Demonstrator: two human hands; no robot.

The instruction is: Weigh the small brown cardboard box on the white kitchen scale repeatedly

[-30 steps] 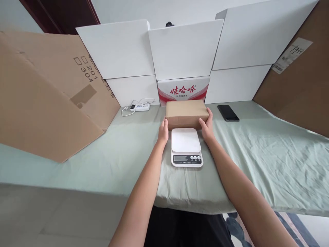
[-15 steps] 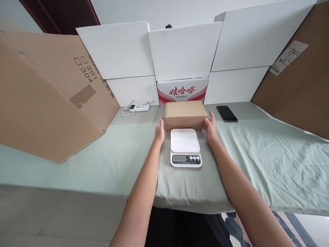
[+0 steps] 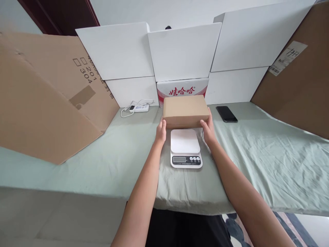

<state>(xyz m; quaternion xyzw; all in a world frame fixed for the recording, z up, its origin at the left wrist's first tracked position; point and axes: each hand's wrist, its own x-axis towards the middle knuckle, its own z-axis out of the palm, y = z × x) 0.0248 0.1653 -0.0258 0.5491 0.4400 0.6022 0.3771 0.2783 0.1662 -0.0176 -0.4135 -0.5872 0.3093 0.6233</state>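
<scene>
left hand (image 3: 161, 131) + right hand (image 3: 207, 128): clasp brown box (image 3: 185, 110) | apparently lifted behind scale (image 3: 185, 148)

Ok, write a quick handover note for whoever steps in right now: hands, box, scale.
Left hand: grips the left end of the brown box.
Right hand: grips its right end.
Box: held just behind the white scale, apparently raised off the green sheet.
Scale: platform bare, display too small to read.
Done: box gripped.
Left: box not yet on the scale.
Nearby: phone, power strip.
</scene>
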